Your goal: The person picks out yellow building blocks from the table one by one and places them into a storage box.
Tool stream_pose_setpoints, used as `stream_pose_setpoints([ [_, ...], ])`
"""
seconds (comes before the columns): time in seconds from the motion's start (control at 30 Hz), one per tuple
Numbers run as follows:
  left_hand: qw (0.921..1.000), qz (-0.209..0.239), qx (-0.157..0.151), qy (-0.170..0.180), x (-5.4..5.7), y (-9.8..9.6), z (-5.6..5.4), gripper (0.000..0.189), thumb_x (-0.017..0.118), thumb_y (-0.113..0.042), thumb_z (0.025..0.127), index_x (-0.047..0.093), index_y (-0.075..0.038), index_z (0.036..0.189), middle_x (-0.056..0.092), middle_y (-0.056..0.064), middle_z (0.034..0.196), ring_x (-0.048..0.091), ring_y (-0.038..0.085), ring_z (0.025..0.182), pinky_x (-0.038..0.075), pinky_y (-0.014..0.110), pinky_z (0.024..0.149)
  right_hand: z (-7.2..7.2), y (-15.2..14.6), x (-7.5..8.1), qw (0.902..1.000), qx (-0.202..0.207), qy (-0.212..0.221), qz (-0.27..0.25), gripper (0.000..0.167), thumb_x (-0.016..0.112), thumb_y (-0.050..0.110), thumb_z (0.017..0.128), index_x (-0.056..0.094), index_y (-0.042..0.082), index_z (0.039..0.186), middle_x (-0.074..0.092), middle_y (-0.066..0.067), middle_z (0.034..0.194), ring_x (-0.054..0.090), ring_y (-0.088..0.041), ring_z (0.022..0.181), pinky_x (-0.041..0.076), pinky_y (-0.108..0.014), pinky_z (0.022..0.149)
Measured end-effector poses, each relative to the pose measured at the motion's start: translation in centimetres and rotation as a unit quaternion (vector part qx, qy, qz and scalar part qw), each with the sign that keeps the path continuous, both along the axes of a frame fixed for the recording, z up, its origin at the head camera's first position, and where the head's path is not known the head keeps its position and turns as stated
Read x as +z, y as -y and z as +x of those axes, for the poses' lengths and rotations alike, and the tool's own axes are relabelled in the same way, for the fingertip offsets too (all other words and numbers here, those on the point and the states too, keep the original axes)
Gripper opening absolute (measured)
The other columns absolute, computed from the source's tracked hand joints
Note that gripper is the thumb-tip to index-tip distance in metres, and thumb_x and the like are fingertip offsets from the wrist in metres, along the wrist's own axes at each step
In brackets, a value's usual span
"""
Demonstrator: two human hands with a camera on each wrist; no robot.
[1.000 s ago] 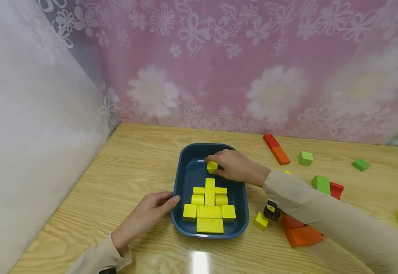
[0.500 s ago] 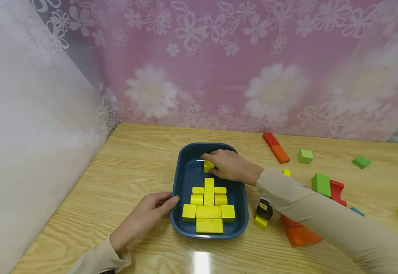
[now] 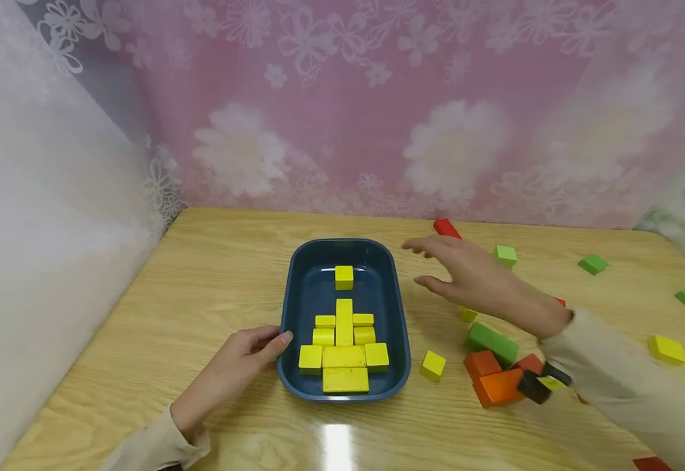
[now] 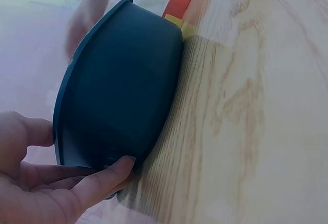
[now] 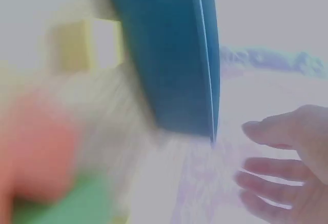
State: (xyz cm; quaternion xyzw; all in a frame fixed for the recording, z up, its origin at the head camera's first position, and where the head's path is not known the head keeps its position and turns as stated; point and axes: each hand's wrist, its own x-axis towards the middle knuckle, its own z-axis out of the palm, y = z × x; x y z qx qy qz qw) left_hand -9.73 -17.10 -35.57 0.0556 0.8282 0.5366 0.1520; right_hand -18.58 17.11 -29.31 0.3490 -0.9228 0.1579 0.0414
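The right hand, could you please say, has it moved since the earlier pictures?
Yes, rightward: the right hand, earlier inside the dark blue tray, is now past its right rim.

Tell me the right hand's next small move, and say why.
Probably move the right hand to the loose yellow block beside the blue tray: that hand looks free, the block lies outside, and the blocks inside are all yellow.

Head view bright, glare patch on tabletop [image 3: 337,448]; right wrist view washed out, blocks [image 5: 43,147] blurred.
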Motion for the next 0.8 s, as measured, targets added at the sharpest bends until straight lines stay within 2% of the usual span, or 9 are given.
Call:
stream_pose_setpoints([
  [0.07,1.0,-0.001,0.0,0.005,0.0,0.1,0.1,0.053,0.055,-0.034,0.1,0.055,0.01,0.129,0.062,0.019,0.123,0.063,0.026,0.107,0.058,0.034,0.083,1.5,-3.0,0.0,0.9999,-0.007,0.005,0.006,0.053,0.076,0.011,0.084,0.055,0.007,0.132,0.063,-0.01,0.12,0.062,-0.023,0.099,0.057,-0.039,0.078],
  [0.17,0.9999,0.001,-0.001,0.01,0.0,0.3,0.2,0.053,0.054,-0.033,0.1,0.054,0.01,0.129,0.062,0.02,0.123,0.064,0.027,0.106,0.059,0.034,0.081,3.8,-7.3,-0.8,0.9997,-0.014,0.004,0.02,0.053,0.079,0.008,0.08,0.057,0.009,0.128,0.064,-0.007,0.117,0.063,-0.019,0.091,0.056,-0.03,0.068],
  [0.33,0.9999,0.011,0.0,0.012,0.1,0.4,0.3,0.053,0.054,-0.034,0.1,0.054,0.011,0.129,0.062,0.021,0.122,0.064,0.028,0.105,0.059,0.035,0.079,6.2,-13.3,-2.6,0.9979,-0.031,-0.045,0.034,0.06,0.085,0.003,0.068,0.06,0.009,0.123,0.067,-0.003,0.108,0.064,-0.02,0.085,0.055,-0.026,0.06],
  [0.47,0.9996,0.023,-0.006,0.014,0.2,0.4,0.3,0.053,0.053,-0.033,0.101,0.052,0.012,0.13,0.06,0.023,0.124,0.064,0.029,0.107,0.059,0.035,0.079,7.3,-16.4,-3.6,0.9941,-0.066,-0.064,0.057,0.062,0.086,-0.001,0.062,0.061,0.007,0.119,0.067,-0.006,0.106,0.063,-0.022,0.081,0.054,-0.025,0.056],
  [0.63,0.9996,0.025,-0.002,0.014,0.3,0.2,0.2,0.054,0.053,-0.033,0.101,0.052,0.012,0.13,0.06,0.024,0.124,0.064,0.029,0.106,0.06,0.034,0.078,7.9,-19.4,-4.7,0.985,-0.129,-0.069,0.092,0.063,0.087,-0.004,0.058,0.061,0.002,0.115,0.065,-0.02,0.105,0.062,-0.038,0.084,0.056,-0.045,0.061],
  [0.73,0.9997,0.02,0.004,0.012,0.3,0.1,0.2,0.053,0.053,-0.032,0.101,0.053,0.012,0.13,0.061,0.023,0.123,0.064,0.029,0.105,0.06,0.034,0.078,7.9,-21.6,-5.5,0.9762,-0.169,-0.077,0.112,0.063,0.087,-0.007,0.053,0.06,-0.001,0.11,0.062,-0.028,0.101,0.06,-0.043,0.078,0.054,-0.051,0.058],
  [0.8,0.9997,0.019,0.004,0.012,0.4,0.1,0.2,0.052,0.053,-0.032,0.1,0.053,0.012,0.129,0.061,0.023,0.123,0.064,0.029,0.105,0.06,0.034,0.078,7.9,-23.2,-6.2,0.9708,-0.192,-0.077,0.122,0.062,0.087,-0.009,0.051,0.058,-0.003,0.106,0.06,-0.031,0.097,0.058,-0.039,0.066,0.053,-0.05,0.053],
])
